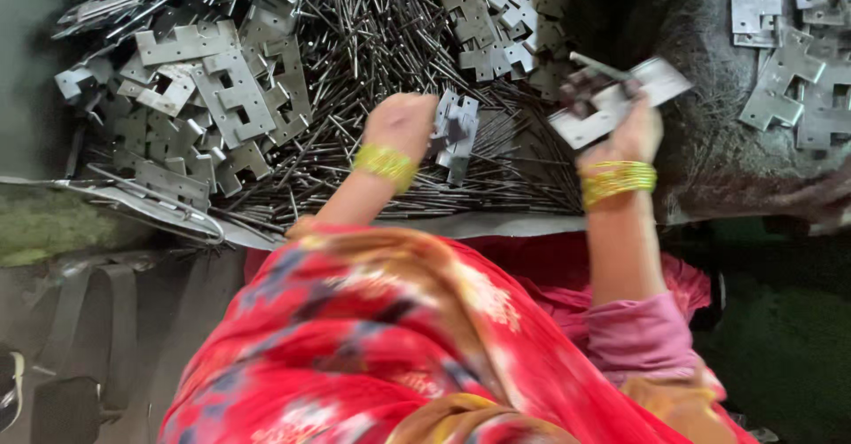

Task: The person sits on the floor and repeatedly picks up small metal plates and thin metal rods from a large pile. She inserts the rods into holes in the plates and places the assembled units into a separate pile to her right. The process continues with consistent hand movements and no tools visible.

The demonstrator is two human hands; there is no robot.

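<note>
- Hinge leaf (456,134): a grey stamped steel plate with knuckle notches, held in my left hand (403,125) above the pile of steel pins (390,45). My fingers are curled shut round its near edge; the plate hangs down and to the right of my fist, clear of the pile.
- Assembled hinge (616,98): two pale leaves folded together, held in my right hand (634,129) at about the same height, tilted up to the right. My fingers are closed on its lower edge. A thin dark pin (596,66) juts out at its upper left. The piece is motion-blurred, so I cannot tell how far the pin is seated.
- The two hands are apart, with the pin pile showing between them.
- Wrists: yellow-green bangles (618,181) on both.
- Pin pile: long thin dark rods lying crosswise in a dense heap, filling the middle of the work surface.
- Loose hinge leaves, left heap (222,89): many notched plates overlapping one another, lying on and beside the pins.
- Further leaves (496,19) at top centre, partly buried among pins.
- Right stack (798,63): leaves lying flat on a dark grey cloth (700,151), well apart from the pin pile.
- Foreground: my red patterned garment (381,338) and pink sleeve (643,329).
</note>
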